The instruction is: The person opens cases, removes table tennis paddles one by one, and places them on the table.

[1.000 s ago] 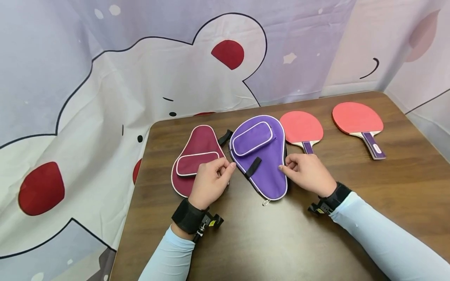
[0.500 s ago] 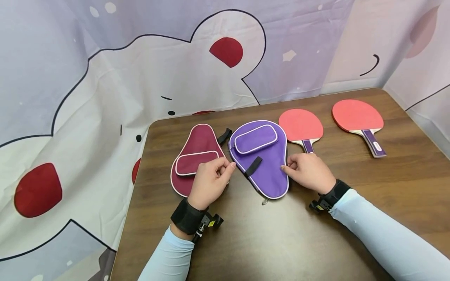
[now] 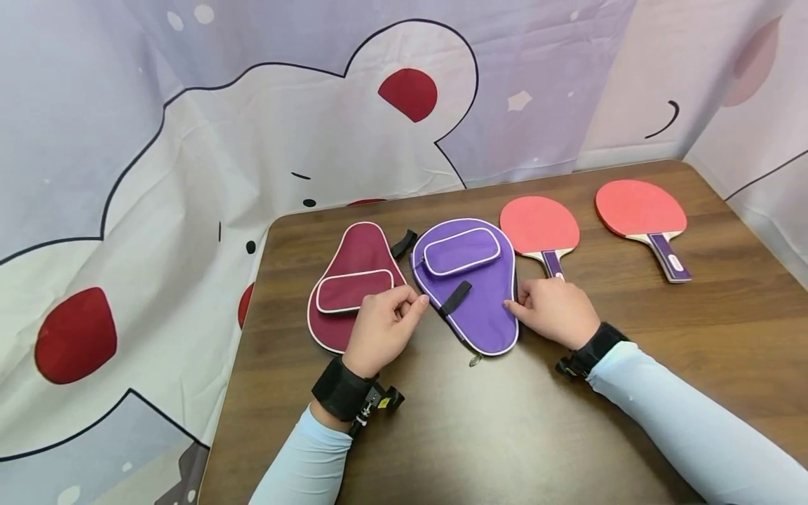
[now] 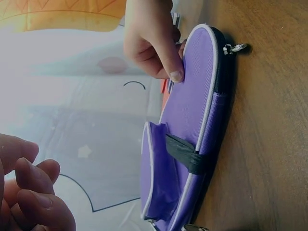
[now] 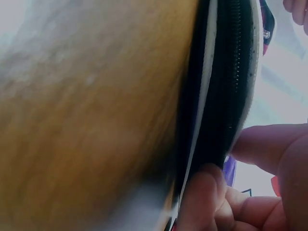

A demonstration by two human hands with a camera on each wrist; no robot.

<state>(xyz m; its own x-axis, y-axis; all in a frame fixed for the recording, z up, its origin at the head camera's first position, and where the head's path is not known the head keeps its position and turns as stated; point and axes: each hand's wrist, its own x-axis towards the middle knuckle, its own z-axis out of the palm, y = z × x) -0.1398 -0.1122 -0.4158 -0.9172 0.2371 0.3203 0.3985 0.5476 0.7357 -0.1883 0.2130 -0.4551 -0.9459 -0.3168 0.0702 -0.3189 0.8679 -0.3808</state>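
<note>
A purple table tennis paddle case [image 3: 486,301] with white piping and a small front pocket lies mid-table, its narrow end toward me. My right hand [image 3: 557,312] pinches its right edge near the narrow end. The right wrist view shows the thumb above and fingertips [image 5: 204,192] against the dark zippered side [image 5: 228,82]. My left hand [image 3: 385,326] hovers over the lower right of a maroon paddle case [image 3: 362,254], hiding part of it. Its fingers [image 4: 41,199] are loosely curled with nothing between them, apart from the purple case.
One red paddle [image 3: 539,223] lies right behind the purple case, its handle partly behind my right hand. Another red paddle [image 3: 640,209] is farther right. A black strap [image 3: 404,243] sticks out between the cases. A printed cloth [image 3: 543,77] hangs behind the wooden table [image 3: 492,435].
The purple case's wide end has shifted slightly toward me and turned a little, with my right hand staying at its edge. My left hand has moved slightly right.
</note>
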